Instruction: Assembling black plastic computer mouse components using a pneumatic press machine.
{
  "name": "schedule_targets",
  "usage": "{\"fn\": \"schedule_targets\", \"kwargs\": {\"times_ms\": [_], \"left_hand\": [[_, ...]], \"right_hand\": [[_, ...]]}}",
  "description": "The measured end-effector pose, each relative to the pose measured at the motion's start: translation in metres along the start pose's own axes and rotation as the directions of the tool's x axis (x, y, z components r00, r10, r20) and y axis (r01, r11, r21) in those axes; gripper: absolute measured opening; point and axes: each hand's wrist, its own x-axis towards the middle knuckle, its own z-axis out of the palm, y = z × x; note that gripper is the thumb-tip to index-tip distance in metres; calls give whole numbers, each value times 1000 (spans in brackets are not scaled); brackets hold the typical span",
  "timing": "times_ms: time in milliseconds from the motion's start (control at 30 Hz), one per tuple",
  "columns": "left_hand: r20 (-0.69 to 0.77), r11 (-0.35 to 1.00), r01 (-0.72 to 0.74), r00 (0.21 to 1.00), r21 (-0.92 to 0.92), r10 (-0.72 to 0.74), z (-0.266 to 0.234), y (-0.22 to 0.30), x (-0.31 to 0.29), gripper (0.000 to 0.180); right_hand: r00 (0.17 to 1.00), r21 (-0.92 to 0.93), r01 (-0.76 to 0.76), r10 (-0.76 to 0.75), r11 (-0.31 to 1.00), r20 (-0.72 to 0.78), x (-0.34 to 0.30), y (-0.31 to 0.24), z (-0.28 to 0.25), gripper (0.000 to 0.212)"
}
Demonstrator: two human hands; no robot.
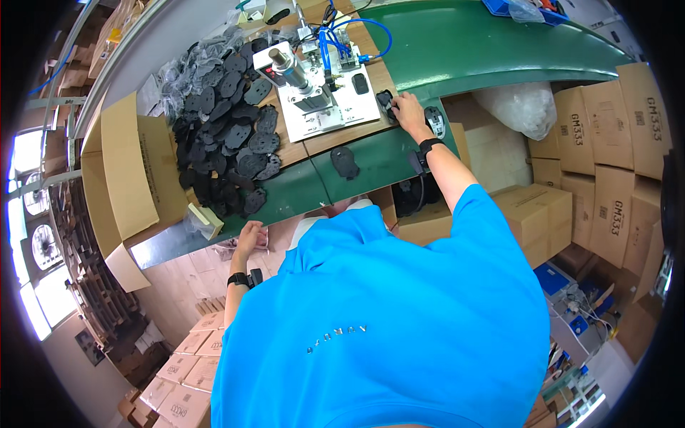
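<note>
At the right edge of a wooden board, my right hand has its fingers closed on a small black rounded plastic part. Beside that wrist lies an oval black piece with a pale inside. My left hand hangs at the table's front edge, fingers loosely apart, with nothing visible in it. A white bench press with a metal cylinder stands left of my right hand, a small black part on its base plate. One flat black plastic piece rests on the green tabletop in front of the press.
A large heap of flat black pieces covers the table's left side, with clear plastic bags behind. An open carton stands at the left end. Blue air tubes loop behind the press. Stacked cartons line the right.
</note>
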Motion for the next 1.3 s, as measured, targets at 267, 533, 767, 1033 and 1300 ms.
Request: {"fn": "schedule_targets", "kwargs": {"times_ms": [267,533,767,1033,1300], "left_hand": [[-4,995,-101,995,6,101,-13,6,1,25],[63,986,-168,984,20,167,-13,53,33,26],[144,966,-260,956,-1,257,-14,107,50,26],[223,941,-291,919,-172,325,-9,141,31,27],[290,803,-362,797,-473,530,-21,195,2,31]], "right_hand": [[972,128,49,-18,991,-235,-14,-1,-9,17],[972,563,-102,202,820,-117,-43,-11,-23,24],[929,904,-257,347,342,133,-64,-29,-30,17],[946,954,-249,170,-165,276,-87,-80,-55,16],[929,927,-356,-148,-115,339,-106,-167,-67,17]]}}
